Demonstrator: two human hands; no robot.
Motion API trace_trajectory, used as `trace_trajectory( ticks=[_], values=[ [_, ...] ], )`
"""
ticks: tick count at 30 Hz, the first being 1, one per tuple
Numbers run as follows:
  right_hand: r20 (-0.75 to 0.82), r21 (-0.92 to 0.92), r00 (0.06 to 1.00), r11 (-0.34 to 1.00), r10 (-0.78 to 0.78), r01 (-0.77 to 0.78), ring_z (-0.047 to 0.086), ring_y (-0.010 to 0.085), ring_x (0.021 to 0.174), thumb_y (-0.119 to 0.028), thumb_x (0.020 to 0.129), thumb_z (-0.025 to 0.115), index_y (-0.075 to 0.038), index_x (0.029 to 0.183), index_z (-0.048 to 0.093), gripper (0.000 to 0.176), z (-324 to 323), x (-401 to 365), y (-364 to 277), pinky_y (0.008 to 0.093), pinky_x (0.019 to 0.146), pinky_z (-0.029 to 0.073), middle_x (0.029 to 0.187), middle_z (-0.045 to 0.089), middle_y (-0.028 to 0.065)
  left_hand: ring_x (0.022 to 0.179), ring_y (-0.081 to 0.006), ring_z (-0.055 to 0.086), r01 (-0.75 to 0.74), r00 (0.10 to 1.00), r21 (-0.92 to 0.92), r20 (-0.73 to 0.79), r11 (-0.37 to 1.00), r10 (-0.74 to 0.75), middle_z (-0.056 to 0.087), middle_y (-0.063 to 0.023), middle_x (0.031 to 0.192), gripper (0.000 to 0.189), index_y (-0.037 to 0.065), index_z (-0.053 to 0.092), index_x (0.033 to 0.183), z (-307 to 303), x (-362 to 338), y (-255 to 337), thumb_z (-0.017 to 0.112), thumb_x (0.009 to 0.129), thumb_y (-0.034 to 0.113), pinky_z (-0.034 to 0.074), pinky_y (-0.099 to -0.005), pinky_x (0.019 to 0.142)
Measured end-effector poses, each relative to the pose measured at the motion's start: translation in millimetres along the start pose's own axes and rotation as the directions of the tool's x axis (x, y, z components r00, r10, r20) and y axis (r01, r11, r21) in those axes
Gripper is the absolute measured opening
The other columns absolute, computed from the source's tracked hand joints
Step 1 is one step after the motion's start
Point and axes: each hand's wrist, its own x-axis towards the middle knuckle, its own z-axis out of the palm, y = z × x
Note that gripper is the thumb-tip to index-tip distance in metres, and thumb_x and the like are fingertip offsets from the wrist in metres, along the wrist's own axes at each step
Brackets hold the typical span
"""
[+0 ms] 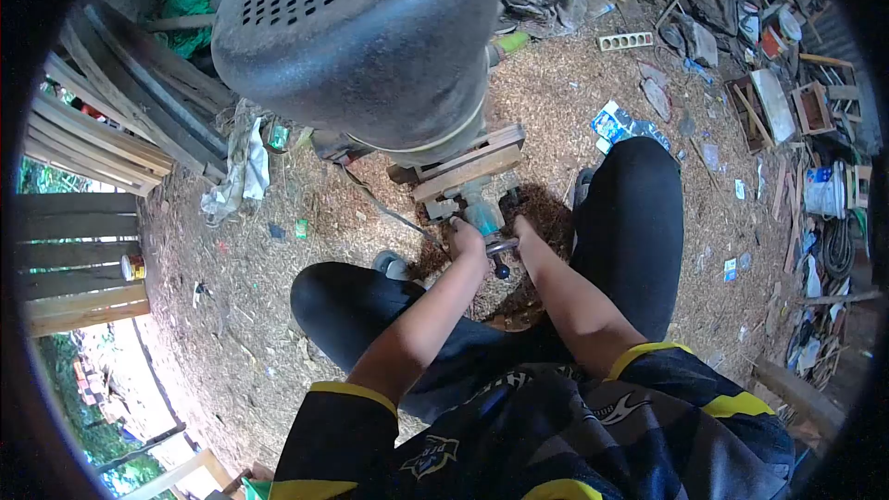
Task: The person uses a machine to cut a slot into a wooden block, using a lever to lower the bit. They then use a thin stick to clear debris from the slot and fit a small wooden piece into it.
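Low between the knees, my left hand point(466, 238) is at the left side of a small machine with a greenish metal body point(481, 216). My right hand point(524, 230) is at its right side, near a dark round part. The fingers of both hands are too small and too hidden to make out. A curved metal bar point(501, 246) with a black ball knob point(502, 271) lies between my wrists. Wooden blocks point(469, 173) stand just beyond the machine. Dark reddish shavings point(546, 213) lie around my right hand.
A large grey machine housing with round holes point(361, 56) hangs over the upper left. Wood chips cover the floor point(231, 315). Curved boards point(139, 83) lean at the left. Scrap wood and clutter point(824, 176) line the right side. A thin stick or cable point(384, 206) runs toward my left hand.
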Motion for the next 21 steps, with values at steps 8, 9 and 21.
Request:
trace_trajectory(
  ticks=[8, 9, 21],
  values=[
    [-0.011, 0.173, 0.984, 0.969, -0.178, 0.177, 0.062, 0.0245, 0.097, -0.042, 0.104, 0.052, -0.001, 0.118, 0.066, 0.046, 14, -45, -17, 0.0454, 0.085, 0.05, 0.097, 0.065, 0.0129, 0.108, -0.0306, 0.066, 0.275, 0.883, -0.516, 0.469, 0.811, -0.001, 0.062, -0.0123, 0.132, 0.072, 0.012, 0.053, 0.141, -27, 21, -17, 0.037, 0.104, 0.071, 0.057, -0.0551, 0.088],
    [-0.045, 0.025, 0.951, 0.951, -0.306, 0.307, 0.063, 0.0252, 0.096, -0.043, 0.104, 0.051, -0.003, 0.119, 0.065, 0.045, 19, -20, -1, 0.0463, 0.083, 0.051, 0.098, 0.065, 0.0122, 0.109, -0.0304, 0.065, 0.284, 0.881, -0.498, 0.472, 0.819, -0.018, 0.062, -0.012, 0.132, 0.072, 0.012, 0.053, 0.142, -25, 37, -29, 0.037, 0.104, 0.07, 0.057, -0.0545, 0.086],
    [-0.209, -0.243, 0.95, 0.953, -0.233, 0.18, 0.059, 0.0401, 0.131, -0.065, 0.106, 0.026, 0.009, 0.139, 0.058, 0.087, -6, 154, 104, 0.0486, 0.113, 0.042, 0.137, 0.063, 0.0268, 0.136, -0.0289, 0.049, -0.114, 0.932, -0.636, 0.198, 0.763, 0.305, 0.055, -0.0123, 0.151, 0.055, 0.007, 0.051, 0.147, -43, -102, -16, 0.05, 0.109, 0.046, 0.038, -0.0436, 0.114]
  ],
)
